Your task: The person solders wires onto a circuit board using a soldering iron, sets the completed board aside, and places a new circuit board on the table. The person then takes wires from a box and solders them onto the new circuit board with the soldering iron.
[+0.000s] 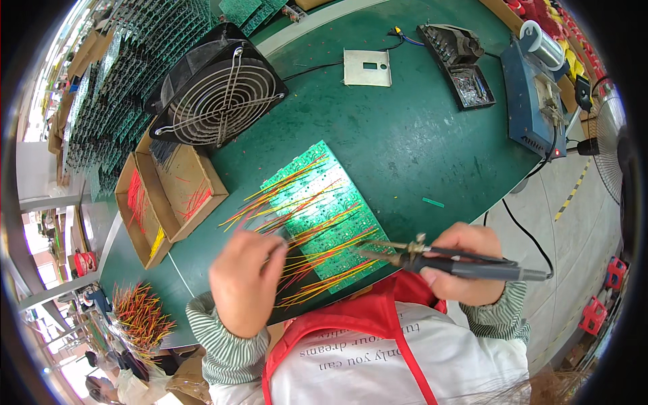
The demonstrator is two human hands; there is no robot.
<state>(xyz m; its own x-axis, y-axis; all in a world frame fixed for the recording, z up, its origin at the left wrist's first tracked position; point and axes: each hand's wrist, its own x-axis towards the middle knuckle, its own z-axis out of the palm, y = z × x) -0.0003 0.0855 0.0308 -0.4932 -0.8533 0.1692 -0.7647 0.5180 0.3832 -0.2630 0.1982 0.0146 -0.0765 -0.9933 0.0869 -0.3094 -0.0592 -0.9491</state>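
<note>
A green circuit board panel point(337, 202) lies on the table in front of me, with rows of red, yellow and black wires point(297, 233) fanning out past its left edge. My right hand point(466, 263) grips a black soldering iron point(472, 268) with a metal solder-feed tube along it; the tip points left, over the lower right part of the board. Beside the wires, at the board's left, is my left hand point(244, 280). Its fingers are curled with thumb and forefinger close together; whatever they may pinch is too small to make out.
A cardboard box point(196, 209) with compartments of red and yellow wires sits left, below a black fan point(223, 94). Wired bundles point(142, 320) are heaped lower left. A blue soldering station point(530, 101) with a solder spool point(543, 46) stands far right, near a black tray point(470, 86).
</note>
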